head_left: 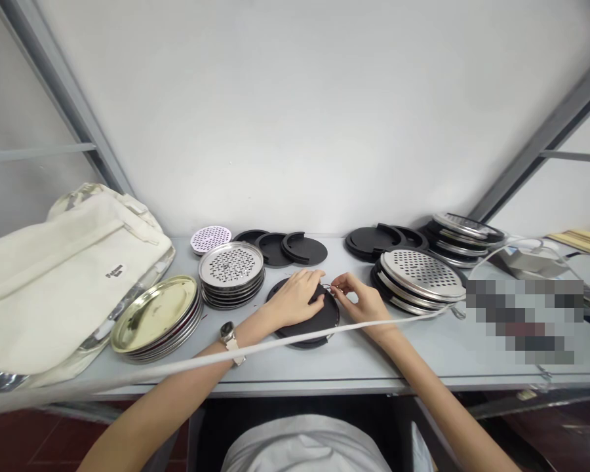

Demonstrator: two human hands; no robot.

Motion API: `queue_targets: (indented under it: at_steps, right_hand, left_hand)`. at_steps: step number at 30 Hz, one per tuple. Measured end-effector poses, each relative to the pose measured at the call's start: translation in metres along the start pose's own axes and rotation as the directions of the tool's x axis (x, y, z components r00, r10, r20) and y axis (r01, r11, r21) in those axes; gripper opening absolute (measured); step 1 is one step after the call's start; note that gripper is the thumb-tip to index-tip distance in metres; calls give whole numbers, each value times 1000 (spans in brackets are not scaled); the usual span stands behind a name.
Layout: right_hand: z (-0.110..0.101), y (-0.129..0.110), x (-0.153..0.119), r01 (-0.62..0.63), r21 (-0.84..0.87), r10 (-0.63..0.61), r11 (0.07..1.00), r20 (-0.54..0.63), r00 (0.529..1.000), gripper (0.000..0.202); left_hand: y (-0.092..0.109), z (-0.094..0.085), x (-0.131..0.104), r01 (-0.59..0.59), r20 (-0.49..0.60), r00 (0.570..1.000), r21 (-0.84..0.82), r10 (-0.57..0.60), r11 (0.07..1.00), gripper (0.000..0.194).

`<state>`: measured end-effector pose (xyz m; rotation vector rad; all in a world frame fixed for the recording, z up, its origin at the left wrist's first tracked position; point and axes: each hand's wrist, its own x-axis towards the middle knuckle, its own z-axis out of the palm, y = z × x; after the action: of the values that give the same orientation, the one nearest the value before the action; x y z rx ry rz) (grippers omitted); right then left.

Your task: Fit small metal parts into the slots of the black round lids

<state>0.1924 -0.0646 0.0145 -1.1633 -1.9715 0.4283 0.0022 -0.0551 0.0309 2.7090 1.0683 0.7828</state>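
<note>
Two bare hands are shown in the head view, brought near each other over a pale grey table (364,367). By the left hand (295,298), a black disc (305,328) is pressed from above, its palm lowered and its fingers spread across the upper surface. The disc is placed flat on the table, directly before the person. At its right rim, the thumb and fingertips of the right hand (356,298) are drawn close around something thin and dark; whether it is gripped cannot be told. A watch (227,331) is worn on the left wrist, and both forearms are crossed in the view by a white cable (177,367).

To the left of the disc, perforated silver discs (231,265) are stacked, with a gold-topped stack (160,308) set nearer the front edge. Behind these, a lilac perforated disc (211,238) is seen, and beside it black discs (307,250) are laid overlapping. To the right, a silver-and-black stack (425,272) is positioned near the right hand. The far left is occupied by a cream bag (69,282). One patch at right is pixelated.
</note>
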Motion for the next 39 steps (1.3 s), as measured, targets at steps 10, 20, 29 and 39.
queue_targets:
  at_steps: [10, 20, 29, 39]
  right_hand:
    - [-1, 7, -1, 8, -27, -8, 1000, -10, 1000, 9]
    - [0, 6, -1, 46, -45, -46, 998, -2, 999, 11]
    - [-1, 3, 0, 70, -104, -66, 992, 43, 997, 11]
    - [1, 8, -1, 66, -40, -64, 997, 49, 997, 13]
  left_hand:
    - [2, -4, 0, -10, 22, 1000, -2, 10, 1000, 34]
    - [4, -5, -1, -18, 27, 999, 23, 17, 1000, 32]
    - [5, -8, -1, -63, 31, 997, -12, 64, 998, 33]
    - [4, -6, 0, -89, 39, 995, -35, 90, 995, 33]
